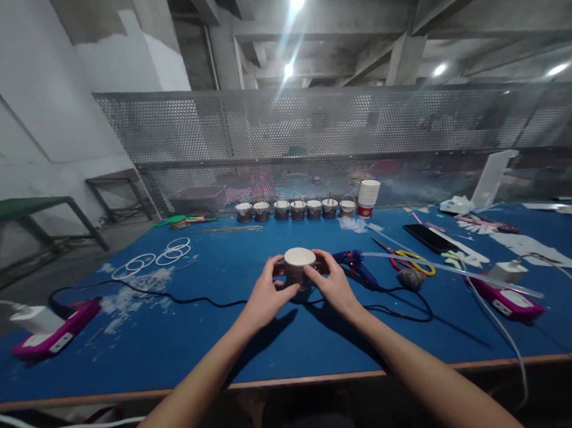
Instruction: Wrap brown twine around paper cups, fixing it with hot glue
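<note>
A paper cup (299, 258) with a white inside and a dark wrapped lower side is held upright above the blue table, in front of me. My left hand (270, 292) is closed around its left side, thumb at the front. On the other side my right hand (336, 285) grips it, thumb also on the front. Just right of my right hand lies a blue glue gun (360, 267) with a long clear glue stick (444, 265) at it. Scissors with yellow handles (421, 265) and a dark grey fuzzy ball (410, 279) lie further right.
Several dark-wrapped cups (282, 210) line the table's back, beside a stack of paper cups (368, 196). White rings (134, 265) and scraps lie left. A black phone (429, 238) lies right. Magenta power strips (55, 331) sit at both sides; a black cable (189, 300) crosses the table.
</note>
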### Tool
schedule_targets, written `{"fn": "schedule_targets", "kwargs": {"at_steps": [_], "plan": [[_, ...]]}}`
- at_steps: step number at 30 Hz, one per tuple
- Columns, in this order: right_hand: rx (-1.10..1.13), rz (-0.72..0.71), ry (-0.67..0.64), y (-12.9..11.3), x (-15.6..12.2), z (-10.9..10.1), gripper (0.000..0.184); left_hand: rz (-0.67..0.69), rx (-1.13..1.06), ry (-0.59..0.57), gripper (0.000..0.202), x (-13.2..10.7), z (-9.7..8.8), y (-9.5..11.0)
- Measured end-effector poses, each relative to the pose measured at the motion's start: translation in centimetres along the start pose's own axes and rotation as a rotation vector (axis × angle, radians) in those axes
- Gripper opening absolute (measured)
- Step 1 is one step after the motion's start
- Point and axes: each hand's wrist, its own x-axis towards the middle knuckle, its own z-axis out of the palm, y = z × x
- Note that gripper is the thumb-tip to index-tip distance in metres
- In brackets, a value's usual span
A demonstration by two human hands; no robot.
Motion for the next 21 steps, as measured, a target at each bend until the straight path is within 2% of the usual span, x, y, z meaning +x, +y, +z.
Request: {"fn": "schedule_targets", "kwargs": {"at_steps": [2,5,7,10,17,21], "plan": [[-0.059,-0.054,-0.019,-0.5,-0.4,0.4,0.043,0.013,0.001,0.063,0.064,-0.1,0.7,0.1],[-0.083,-0.112,-0.117,-1.7,-0.6,0.4,0.037,-0.023,-0.086,0.144,0.070,0.3,1.0,0.4],[-0.054,-0.119,-0.166,-2.5,-0.4,0.0,0.034,-0.048,-0.181,0.166,0.072,0.8,0.7,0.5],[-0.026,-0.157,-0.157,-3.2,0.4,-0.7,0.028,-0.093,-0.326,0.165,0.075,1.7,0.1,0.8],[-0.147,-0.220,-0.130,-1.9,1.2,-1.3,0.019,-0.169,-0.483,0.154,0.081,2.9,0.0,1.7],[-0.280,-0.394,-0.068,-0.6,1.0,-1.2,0.011,-0.184,-0.440,0.146,0.081,3.2,0.6,1.8]]}}
